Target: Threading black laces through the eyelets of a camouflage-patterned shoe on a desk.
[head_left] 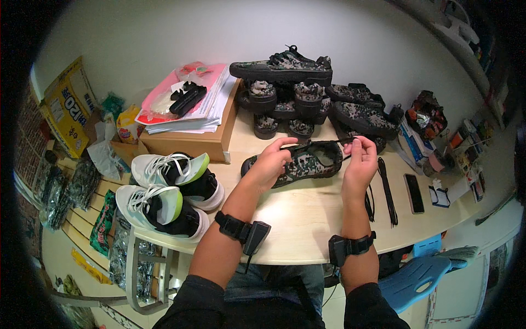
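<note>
A black-and-green camouflage shoe (pixel 307 169) lies on the table before me, its toe toward the left and its opening facing up. My left hand (pixel 272 164) is over its toe end, fingers curled and the index finger reaching along the far side; what they grip is hidden. Beside the heel, my right hand (pixel 359 164) is raised with thumb and fingertips pinched on a black shoelace (pixel 334 142). That lace runs taut above the shoe opening toward the left hand. More black laces (pixel 388 192) lie to the right of my right hand.
Camouflage shoes (pixel 282 68) are stacked at the back, with several more (pixel 364 116) to their right. White sneakers (pixel 164 211) stand at the left edge by a cardboard box (pixel 219 131) topped with papers. A phone (pixel 414 193) lies right; a blue stool (pixel 413 281) stands below.
</note>
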Demonstrator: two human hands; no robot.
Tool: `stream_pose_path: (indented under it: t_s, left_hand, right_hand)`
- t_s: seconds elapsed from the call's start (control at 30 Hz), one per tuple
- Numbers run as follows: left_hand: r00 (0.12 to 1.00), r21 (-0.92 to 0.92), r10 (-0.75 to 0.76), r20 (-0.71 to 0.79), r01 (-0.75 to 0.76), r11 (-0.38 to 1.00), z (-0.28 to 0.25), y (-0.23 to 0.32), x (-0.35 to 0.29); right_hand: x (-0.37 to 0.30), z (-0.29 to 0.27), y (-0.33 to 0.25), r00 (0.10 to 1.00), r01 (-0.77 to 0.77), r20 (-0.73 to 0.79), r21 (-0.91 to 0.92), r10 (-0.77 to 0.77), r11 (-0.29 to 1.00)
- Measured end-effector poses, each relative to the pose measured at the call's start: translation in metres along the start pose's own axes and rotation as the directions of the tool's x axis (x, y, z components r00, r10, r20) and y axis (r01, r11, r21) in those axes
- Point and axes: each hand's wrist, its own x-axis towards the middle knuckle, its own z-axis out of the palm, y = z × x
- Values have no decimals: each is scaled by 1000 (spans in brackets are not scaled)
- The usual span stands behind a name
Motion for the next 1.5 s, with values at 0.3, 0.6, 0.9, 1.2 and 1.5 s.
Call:
stream_pose_path:
  t_s: [0.3, 0.6, 0.9, 1.2, 1.5]
  left_hand:
    - [999, -88, -36, 19, 37, 995, -3, -9, 10]
    - [989, -45, -46, 141, 53, 998, -6, -11, 11]
    - [992, -65, -29, 122, 37, 997, 0, -4, 3]
    - [990, -90, 21, 142, -8, 996, -6, -4, 3]
    - [949, 200, 285, 135, -308, 930, 4, 1, -2]
  right_hand:
    - [-6, 2, 7, 960, -45, 271, -99, 70, 994]
    - [-9, 4, 2, 750, 555, 626, -421, -213, 717]
    - [-9, 6, 1, 834, 433, 519, -410, -185, 803]
    - [-8, 3, 8, 810, 402, 584, -493, -50, 772]
    - [-14, 8, 5, 815, 394, 580, -525, -22, 754]
